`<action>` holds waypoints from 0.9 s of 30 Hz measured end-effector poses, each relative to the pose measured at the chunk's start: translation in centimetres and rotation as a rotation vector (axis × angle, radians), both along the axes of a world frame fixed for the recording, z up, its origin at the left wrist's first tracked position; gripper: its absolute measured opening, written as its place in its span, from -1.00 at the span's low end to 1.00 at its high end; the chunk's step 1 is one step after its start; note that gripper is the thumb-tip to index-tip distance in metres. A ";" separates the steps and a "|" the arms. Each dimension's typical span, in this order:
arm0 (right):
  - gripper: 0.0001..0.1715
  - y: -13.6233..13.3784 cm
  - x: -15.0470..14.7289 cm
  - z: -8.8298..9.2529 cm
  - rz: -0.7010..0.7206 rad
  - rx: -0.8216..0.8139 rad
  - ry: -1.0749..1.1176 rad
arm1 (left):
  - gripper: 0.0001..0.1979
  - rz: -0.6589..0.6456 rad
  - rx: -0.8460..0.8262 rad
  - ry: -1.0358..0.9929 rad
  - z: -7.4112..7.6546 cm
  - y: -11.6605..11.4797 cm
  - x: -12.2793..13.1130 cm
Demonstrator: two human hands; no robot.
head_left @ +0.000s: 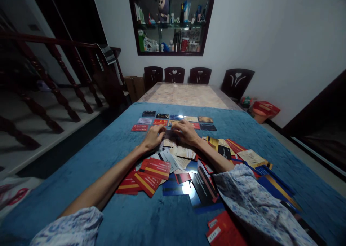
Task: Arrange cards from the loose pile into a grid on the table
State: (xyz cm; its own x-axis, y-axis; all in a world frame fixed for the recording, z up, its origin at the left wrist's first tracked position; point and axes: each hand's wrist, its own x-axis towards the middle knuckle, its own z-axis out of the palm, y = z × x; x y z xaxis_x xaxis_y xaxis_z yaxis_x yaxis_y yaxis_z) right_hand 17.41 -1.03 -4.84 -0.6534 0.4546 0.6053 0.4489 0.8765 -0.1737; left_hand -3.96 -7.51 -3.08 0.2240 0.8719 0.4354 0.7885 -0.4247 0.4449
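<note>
My left hand [154, 137] and my right hand [186, 131] come together at the near side of the card rows, fingers bent. Between their fingertips is a dark card [170, 133], its edges partly covered by the fingers. Laid-out cards, such as a red card [140, 128] and a black card [208, 127], lie in rows just beyond my hands. Under my wrists and forearms spreads a loose pile with grey cards [168, 159], red cards [155, 167], a black striped card [203, 184] and blue cards [174, 184], many overlapping.
A blue cloth [108, 174] covers the near part of the long table. Several dark chairs [174, 75] stand at its far end, below a wall shelf [170, 53]. A wooden railing [54, 83] runs along the left. A red container [266, 109] stands on the right.
</note>
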 end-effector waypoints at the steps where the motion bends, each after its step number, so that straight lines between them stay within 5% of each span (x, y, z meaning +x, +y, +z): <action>1: -0.75 -0.1 0.1 0.1 -0.011 -0.007 -0.010 | -0.80 -0.001 0.003 -0.006 -0.1 0.0 -0.2; 13: -0.45 -1.6 0.1 1.6 -0.132 -0.050 -0.282 | -0.53 0.003 -0.032 0.201 -0.6 -0.4 -0.1; 27: -0.32 -0.9 0.7 1.9 -0.110 -0.073 -0.330 | -0.44 0.009 -0.172 0.206 0.1 -0.4 -0.1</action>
State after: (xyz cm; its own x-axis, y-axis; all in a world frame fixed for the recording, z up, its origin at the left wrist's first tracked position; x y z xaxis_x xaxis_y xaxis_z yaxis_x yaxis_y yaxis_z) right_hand 18.14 -1.89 -2.98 -0.7531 0.5672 0.3333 0.5820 0.8106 -0.0644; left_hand -4.05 -7.88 -2.97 0.2842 0.9315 0.2268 0.8732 -0.3492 0.3400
